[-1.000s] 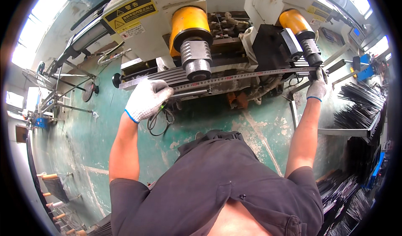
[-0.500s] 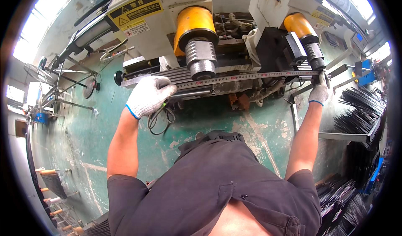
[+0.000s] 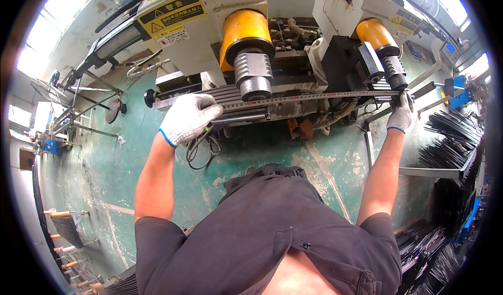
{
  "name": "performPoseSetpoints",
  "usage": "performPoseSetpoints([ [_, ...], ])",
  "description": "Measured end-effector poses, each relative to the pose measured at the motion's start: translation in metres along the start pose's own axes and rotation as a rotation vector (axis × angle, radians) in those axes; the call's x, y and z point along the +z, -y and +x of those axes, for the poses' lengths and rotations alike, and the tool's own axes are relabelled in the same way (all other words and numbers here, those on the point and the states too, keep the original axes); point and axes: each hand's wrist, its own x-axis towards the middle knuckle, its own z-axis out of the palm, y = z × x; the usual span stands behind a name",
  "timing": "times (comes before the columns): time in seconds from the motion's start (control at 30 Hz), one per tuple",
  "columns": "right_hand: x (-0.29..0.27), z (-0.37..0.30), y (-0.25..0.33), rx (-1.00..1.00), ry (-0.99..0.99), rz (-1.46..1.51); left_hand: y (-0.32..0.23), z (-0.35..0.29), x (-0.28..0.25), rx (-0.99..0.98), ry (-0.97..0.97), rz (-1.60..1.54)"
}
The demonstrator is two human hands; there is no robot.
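A steel measuring tape (image 3: 314,96) with dark and red markings stretches between my hands, in front of two machine heads. My left hand (image 3: 187,119), in a white knit glove with a blue cuff edge, is closed on the tape's left part, thumb and fingers pressed together. My right hand (image 3: 401,112), gloved alike, grips the tape's other end just below the right metal spindle (image 3: 394,70); a dark piece shows at its fingers, and I cannot make out its shape. The tape runs just below the tip of the left ribbed metal spindle (image 3: 254,75).
Yellow cylinders (image 3: 246,33) top both spindles on the white machine. Metal rods (image 3: 241,118) lie under the tape's left part. A cable loop (image 3: 196,156) hangs below my left hand. Bundles of thin black rods (image 3: 451,138) fill a rack at the right. The green floor (image 3: 204,190) is worn.
The view has shifted very slightly. Both hands keep their places on the tape, which stays stretched across the machine front.
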Motion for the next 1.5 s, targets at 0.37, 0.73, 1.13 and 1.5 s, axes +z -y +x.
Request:
performPoseSetpoints([
  [0.37,-0.012,0.002,0.002,0.06,0.001,-0.043,-0.001,-0.003,0.007,-0.001,0.036,-0.072],
  [0.73,-0.015,-0.078,-0.003,0.127,0.039,0.299,0.032,-0.017,0.046,-0.019,0.083,-0.156],
  [1.13,0.131,-0.286,0.011,0.329,0.637,-0.165,0.017,0.03,0.07,0.102,-0.164,-0.158],
  [1.5,0.062,-0.329,-0.034,0.584,0.554,-0.06,0.053,0.092,0.084,0.24,-0.546,0.251],
])
